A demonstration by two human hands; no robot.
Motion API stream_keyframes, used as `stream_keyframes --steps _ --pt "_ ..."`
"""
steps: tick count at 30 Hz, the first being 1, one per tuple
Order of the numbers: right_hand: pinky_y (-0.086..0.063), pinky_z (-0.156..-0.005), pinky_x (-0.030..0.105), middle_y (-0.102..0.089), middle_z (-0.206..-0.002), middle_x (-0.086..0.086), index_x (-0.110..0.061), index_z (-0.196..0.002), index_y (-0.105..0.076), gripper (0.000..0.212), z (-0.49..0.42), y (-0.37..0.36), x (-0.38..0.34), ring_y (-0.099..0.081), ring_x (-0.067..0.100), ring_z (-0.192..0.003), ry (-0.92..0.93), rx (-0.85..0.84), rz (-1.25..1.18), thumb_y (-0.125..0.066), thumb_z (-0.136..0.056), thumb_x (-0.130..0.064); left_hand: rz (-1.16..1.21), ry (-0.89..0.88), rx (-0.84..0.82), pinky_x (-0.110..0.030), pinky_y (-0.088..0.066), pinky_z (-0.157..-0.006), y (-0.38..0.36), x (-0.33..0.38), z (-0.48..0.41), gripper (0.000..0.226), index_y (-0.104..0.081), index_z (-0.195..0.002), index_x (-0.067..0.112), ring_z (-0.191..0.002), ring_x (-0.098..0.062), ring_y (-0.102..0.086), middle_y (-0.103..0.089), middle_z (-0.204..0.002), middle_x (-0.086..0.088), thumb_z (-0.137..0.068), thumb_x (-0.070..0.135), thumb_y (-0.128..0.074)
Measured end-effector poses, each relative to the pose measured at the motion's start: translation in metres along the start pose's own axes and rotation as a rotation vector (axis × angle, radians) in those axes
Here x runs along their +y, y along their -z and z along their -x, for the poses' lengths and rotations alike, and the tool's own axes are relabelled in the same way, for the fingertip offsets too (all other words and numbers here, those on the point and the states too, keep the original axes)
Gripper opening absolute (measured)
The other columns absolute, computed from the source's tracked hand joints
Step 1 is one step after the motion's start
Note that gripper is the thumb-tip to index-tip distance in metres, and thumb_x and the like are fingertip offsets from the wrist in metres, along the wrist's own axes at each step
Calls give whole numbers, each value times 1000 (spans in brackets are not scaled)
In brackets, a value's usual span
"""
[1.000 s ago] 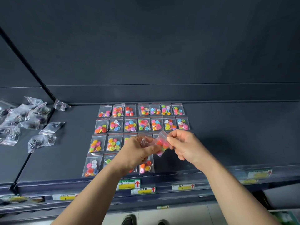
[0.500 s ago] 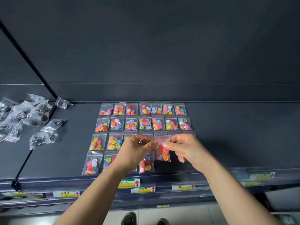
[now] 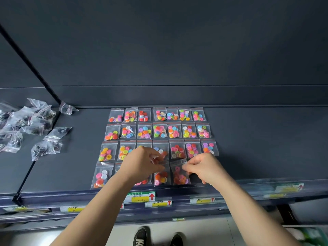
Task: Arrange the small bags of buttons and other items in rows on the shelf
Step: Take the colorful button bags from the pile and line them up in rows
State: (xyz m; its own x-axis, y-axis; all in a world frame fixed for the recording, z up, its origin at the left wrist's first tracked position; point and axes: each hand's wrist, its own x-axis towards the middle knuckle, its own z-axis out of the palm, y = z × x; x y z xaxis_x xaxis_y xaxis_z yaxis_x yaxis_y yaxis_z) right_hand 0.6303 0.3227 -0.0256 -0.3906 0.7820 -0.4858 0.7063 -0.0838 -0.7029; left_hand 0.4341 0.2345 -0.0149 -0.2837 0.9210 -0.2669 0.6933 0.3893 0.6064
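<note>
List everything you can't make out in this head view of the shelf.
Head view:
- Front-row bags under the left hand and forearm: covered, count unclear.
- Left hand's grip: curled fingers hide whatever it holds, if anything.
- Pile of clear bags: cut by the left edge; dark contents too small.
- Shelf-edge labels: handwriting too small, blurred.
- Bag pinched by the right hand: lying flat or not, unclear.

The one head-worn wide-angle camera looks forward and steeply down from close in front of the shelf [image 3: 257,153], with the rows of button bags [image 3: 160,130] at mid-frame, the left hand [image 3: 144,164] and right hand [image 3: 204,168] reaching in from below, the back panel [image 3: 159,50] above and the shoes [image 3: 141,235] at the bottom edge.
</note>
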Motion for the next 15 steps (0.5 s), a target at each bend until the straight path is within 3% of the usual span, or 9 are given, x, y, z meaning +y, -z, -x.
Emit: stream_keyframes --steps 2,5,9,13,15 --pt "-32 -38 12 -74 -79 2 -17 -82 -74 10 1 0 -1 -40 -2 -28 19 33 30 -73 -82 -27 -19 -10 -2 -23 -53 -65 -1 0 1 29 -73 -100 28 -78 -10 -64 -72 -99 8 -73 38 -78" --pt "-32 -41 10 -74 -80 -4 -16 -82 -74 10 2 -3 0 -47 -9 -36 17 61 66 -75 -81 -25 -40 -19 6 -24 -54 -65 -3 0 2 26 -73 -99 29 -78 -10 -62 -71 -98 8 -75 36 -77" --pt "-45 -58 20 -71 -83 -5 -19 -88 -70 17 2 -6 3 -66 8 -75 -5 119 45 -78 -77 -28 -28 -5 10 -16 -44 -53 -4 -2 4 26 -72 -99 29 -69 -5 -59 -70 -96 8 -75 36 -78" --pt "-43 -58 19 -65 -91 -5 -22 -98 -65 29 6 -7 2 -63 9 -78 3 160 70 -80 -76 -33 26 -1 25 -25 -54 -62 -3 -2 5 28 -72 -101 25 -74 -7 -63 -70 -93 9 -77 38 -75" --pt "-44 -58 20 -65 -89 -5 -21 -96 -64 28 7 -6 2 -63 10 -76 7 171 83 -79 -76 -35 163 -6 48 -26 -55 -63 -2 1 8 27 -67 -103 23 -72 -6 -65 -70 -93 8 -83 41 -68"
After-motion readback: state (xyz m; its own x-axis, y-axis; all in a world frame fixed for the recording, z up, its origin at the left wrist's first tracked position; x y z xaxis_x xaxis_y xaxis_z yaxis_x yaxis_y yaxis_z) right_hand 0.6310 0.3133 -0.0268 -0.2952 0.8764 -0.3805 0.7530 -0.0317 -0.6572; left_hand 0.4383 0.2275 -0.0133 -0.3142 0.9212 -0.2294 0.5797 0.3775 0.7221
